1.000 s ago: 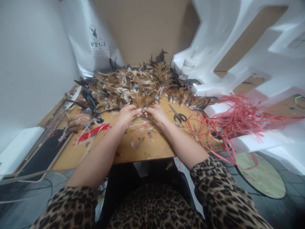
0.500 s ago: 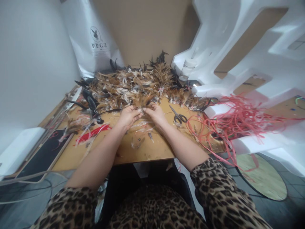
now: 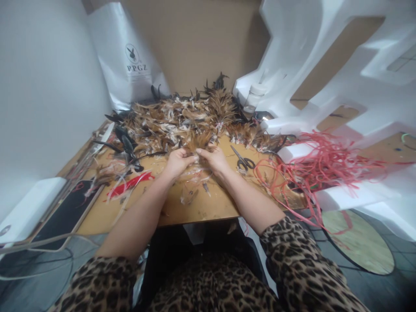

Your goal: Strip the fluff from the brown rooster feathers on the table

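1. The small fan-shaped bunch of brown feathers (image 3: 199, 141) is mid-table, on the yellowish flat wooden table (image 3: 224, 203), right at the near side of a big messy heap of brown, white and black feathers (image 3: 175, 115).
2. Grip check: the left hand (image 3: 177, 164) and right hand (image 3: 214, 159) both look to be pinching the base of that bunch, thumbs nearly meeting. Some fingertips are hidden, so no clue how each one sits.
3. Biggest risk imo: slippage. The stems look thin and light, so if either pinch goes slack the fan could splay or shed.
4. Also, from this angle the feather tips overlap the heap. Push far and they could snag strays or get mixed in.
5. The dark-handled metal scissors (image 3: 246, 163) lie just right of the right hand, blades angled far-left. A careless swing right might bump them.
6. Further right, a tangle of thin pinkish-red ribbon (image 3: 328, 160) hangs past the right edge. Its loops could catch the leopard-print right sleeve (image 3: 299, 247).
7. Left side has a bright red flat scrap (image 3: 130, 185) near the left forearm, so moderate room there.
8. Roomiest way is near, over scattered fluff, but the near edge is close, so anything dropped might roll off.
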`<state>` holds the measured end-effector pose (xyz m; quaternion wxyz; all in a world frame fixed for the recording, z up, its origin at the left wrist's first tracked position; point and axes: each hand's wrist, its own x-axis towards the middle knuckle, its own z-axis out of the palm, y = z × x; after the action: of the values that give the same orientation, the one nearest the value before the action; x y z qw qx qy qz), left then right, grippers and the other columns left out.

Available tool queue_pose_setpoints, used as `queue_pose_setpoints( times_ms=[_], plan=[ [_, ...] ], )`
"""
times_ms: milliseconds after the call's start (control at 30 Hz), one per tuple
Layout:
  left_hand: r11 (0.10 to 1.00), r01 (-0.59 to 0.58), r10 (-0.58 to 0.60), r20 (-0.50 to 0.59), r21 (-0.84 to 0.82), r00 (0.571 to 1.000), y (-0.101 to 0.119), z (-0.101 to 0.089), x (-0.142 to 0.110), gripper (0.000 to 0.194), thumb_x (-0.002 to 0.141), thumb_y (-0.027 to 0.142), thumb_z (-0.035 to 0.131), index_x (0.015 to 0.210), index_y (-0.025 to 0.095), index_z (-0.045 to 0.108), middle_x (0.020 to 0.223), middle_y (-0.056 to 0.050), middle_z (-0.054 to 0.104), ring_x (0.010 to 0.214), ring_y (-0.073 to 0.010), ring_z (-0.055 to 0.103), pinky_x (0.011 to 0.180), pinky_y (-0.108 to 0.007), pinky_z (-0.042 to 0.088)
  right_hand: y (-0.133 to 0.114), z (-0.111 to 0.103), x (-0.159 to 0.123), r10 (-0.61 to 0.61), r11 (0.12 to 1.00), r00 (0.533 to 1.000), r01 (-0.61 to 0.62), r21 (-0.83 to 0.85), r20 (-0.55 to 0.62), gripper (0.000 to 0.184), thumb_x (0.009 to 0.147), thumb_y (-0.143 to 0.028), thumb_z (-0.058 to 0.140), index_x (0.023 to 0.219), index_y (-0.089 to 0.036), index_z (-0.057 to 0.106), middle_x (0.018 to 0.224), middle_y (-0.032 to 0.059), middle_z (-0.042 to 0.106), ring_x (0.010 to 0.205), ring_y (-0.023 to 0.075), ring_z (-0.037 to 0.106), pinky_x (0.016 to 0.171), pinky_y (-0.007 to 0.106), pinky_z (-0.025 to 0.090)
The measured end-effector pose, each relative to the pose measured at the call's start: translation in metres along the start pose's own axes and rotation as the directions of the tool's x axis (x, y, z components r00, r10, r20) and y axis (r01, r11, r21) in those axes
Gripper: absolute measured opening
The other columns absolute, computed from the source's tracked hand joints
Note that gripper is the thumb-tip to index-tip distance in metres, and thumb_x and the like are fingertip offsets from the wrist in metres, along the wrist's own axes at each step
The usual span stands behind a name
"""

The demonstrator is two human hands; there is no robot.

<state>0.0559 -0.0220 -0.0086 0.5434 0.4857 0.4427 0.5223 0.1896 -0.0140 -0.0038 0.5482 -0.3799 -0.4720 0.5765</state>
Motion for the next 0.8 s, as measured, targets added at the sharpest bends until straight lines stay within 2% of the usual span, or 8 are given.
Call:
queue_pose_setpoints(
  times_ms=[67, 167, 233, 367, 500, 633, 800],
  plan=[
    [0.997, 0.009, -0.004, 0.068, -0.081, 0.998, -0.0025, -0.0027, 0.0013, 0.024, 0.051, 0.022, 0.078, 0.068, 0.011, 0.064, 0.060, 0.000, 0.063, 0.050, -0.0064, 0.050, 0.052, -0.020, 0.038, 0.0002, -0.0011, 0.0010, 0.048, 0.997, 0.997, -0.052, 0.064, 0.057, 0.033, 0.055, -0.037, 0.074, 0.068, -0.016, 0.052, 0.055, -0.0043, 0.052, 0.049, 0.0072, 0.045, 0.052, 0.022, 0.037],
    [0.987, 0.052, -0.030, 0.141, -0.155, 0.990, -0.0050, -0.0042, 0.0029, 0.027, 0.051, 0.022, 0.078, 0.072, 0.011, 0.066, 0.065, -0.003, 0.065, 0.056, -0.0085, 0.055, 0.057, -0.021, 0.041, 0.0008, -0.0022, 0.0024, 0.084, 0.987, 0.988, -0.101, 0.129, 0.132, 0.036, 0.053, -0.038, 0.076, 0.068, -0.016, 0.051, 0.057, -0.0030, 0.054, 0.053, 0.0085, 0.049, 0.055, 0.023, 0.040],
    [0.984, 0.072, -0.052, 0.124, -0.162, 0.991, -0.0055, -0.0033, 0.0037, 0.027, 0.050, 0.022, 0.079, 0.070, 0.011, 0.066, 0.063, -0.003, 0.064, 0.055, -0.0084, 0.055, 0.056, -0.021, 0.041, 0.0013, -0.0026, 0.0025, 0.071, 0.991, 0.992, -0.083, 0.108, 0.106, 0.036, 0.054, -0.039, 0.075, 0.070, -0.016, 0.053, 0.058, -0.0029, 0.055, 0.053, 0.0080, 0.049, 0.055, 0.022, 0.039],
    [0.983, 0.071, -0.069, 0.018, -0.169, 0.997, -0.0051, -0.0020, 0.0052, 0.029, 0.046, 0.021, 0.079, 0.069, 0.011, 0.064, 0.062, -0.001, 0.064, 0.048, -0.0055, 0.050, 0.050, -0.019, 0.037, 0.0023, -0.0032, 0.0019, -0.008, 0.999, 1.000, 0.009, -0.041, 0.017, 0.032, 0.056, -0.037, 0.073, 0.068, -0.016, 0.053, 0.056, -0.0056, 0.052, 0.049, 0.0053, 0.042, 0.052, 0.020, 0.033],
    [0.991, 0.075, -0.080, -0.041, -0.111, 0.996, -0.0054, -0.0050, 0.0078, 0.030, 0.046, 0.023, 0.079, 0.069, 0.011, 0.063, 0.061, 0.000, 0.063, 0.046, -0.0043, 0.047, 0.047, -0.018, 0.036, 0.0053, -0.0043, 0.0038, -0.073, 0.984, 0.997, 0.075, -0.159, 0.022, 0.028, 0.057, -0.035, 0.071, 0.068, -0.015, 0.055, 0.060, -0.0052, 0.052, 0.053, 0.0055, 0.042, 0.055, 0.020, 0.033],
    [0.996, 0.084, -0.085, -0.021, -0.041, 0.996, -0.0082, -0.0076, 0.0098, 0.033, 0.045, 0.023, 0.079, 0.070, 0.011, 0.063, 0.061, 0.000, 0.063, 0.048, -0.0057, 0.051, 0.048, -0.018, 0.039, 0.0082, -0.0067, 0.0062, -0.084, 0.965, 0.995, 0.095, -0.244, 0.056, 0.025, 0.059, -0.035, 0.068, 0.066, -0.015, 0.055, 0.060, -0.0039, 0.053, 0.055, 0.0068, 0.043, 0.056, 0.021, 0.035],
    [0.984, 0.121, -0.118, 0.031, -0.134, 0.993, -0.0061, -0.0078, 0.0077, 0.037, 0.049, 0.027, 0.079, 0.077, 0.011, 0.061, 0.068, -0.002, 0.066, 0.056, -0.0093, 0.059, 0.050, -0.019, 0.044, 0.0052, -0.0099, 0.0056, -0.067, 0.949, 0.997, 0.076, -0.307, 0.041, 0.023, 0.062, -0.035, 0.064, 0.068, -0.015, 0.055, 0.058, -0.0040, 0.053, 0.052, 0.0067, 0.043, 0.054, 0.021, 0.035]
  ],
)
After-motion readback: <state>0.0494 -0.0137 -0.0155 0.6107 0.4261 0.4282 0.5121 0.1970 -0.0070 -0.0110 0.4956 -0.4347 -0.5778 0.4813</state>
